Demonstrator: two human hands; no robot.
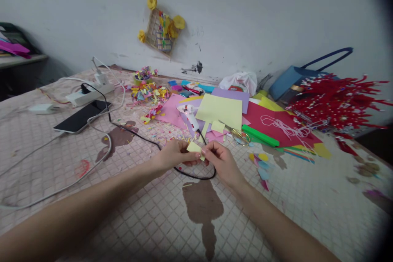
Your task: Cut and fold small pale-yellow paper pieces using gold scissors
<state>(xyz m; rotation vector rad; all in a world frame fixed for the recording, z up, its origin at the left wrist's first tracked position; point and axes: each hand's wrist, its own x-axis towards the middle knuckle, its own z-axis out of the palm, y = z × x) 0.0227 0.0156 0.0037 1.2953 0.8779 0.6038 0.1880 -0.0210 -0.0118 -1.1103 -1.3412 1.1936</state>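
Observation:
Between my two hands is a small pale yellow piece of paper [195, 147], held above the table's near middle. My left hand [176, 154] pinches its left and lower edge, thumb on top. The fingers of my right hand [219, 160] are closed on its right edge. Just beyond lies a white glue gun [190, 118] on coloured paper, its black cord [196, 177] looping under my hands. Gold-handled scissors [240, 136] rest to the right, beside a small pale yellow paper square [217, 126]. A large pale yellow sheet [220, 110] lies behind them.
A green stick-like roll [260, 135] and a red sheet [267, 120] lie to the right, near a red bristly bundle [331, 102]. Paper scraps [150, 92] are heaped at the back. A tablet [82, 116], power strip [89, 92] and white cables are at left.

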